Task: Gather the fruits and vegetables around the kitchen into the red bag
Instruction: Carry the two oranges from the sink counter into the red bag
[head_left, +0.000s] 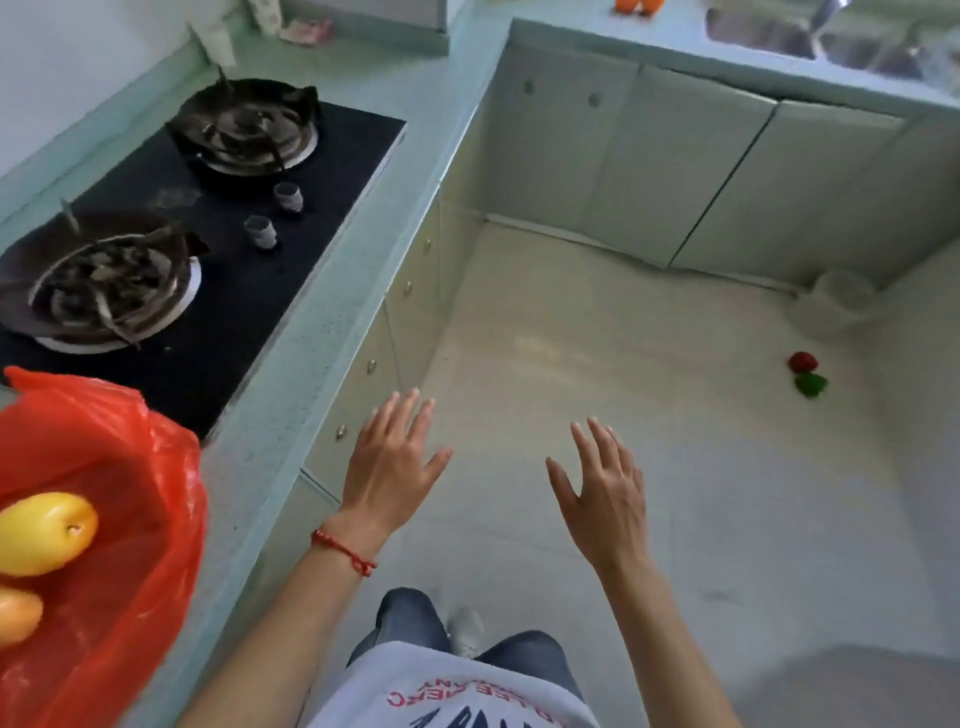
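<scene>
The red bag (119, 488) sits open on the green counter at the lower left. Inside it lie a yellow fruit (44, 532) and an orange fruit (18, 613) at the frame's edge. My left hand (392, 460) and my right hand (605, 493) hover over the floor with fingers spread, holding nothing. On the floor at the right lie a red pepper (802, 361) and a green pepper (810, 384), touching each other. An orange fruit or vegetable (636, 6) shows at the top edge on the far counter.
A black two-burner gas stove (249, 244) fills the counter (311, 332) beside the bag. Pale cabinet doors (701, 161) line the corner. A steel sink (789, 36) is at the top right. A clear plastic container (836, 306) stands on the floor near the peppers.
</scene>
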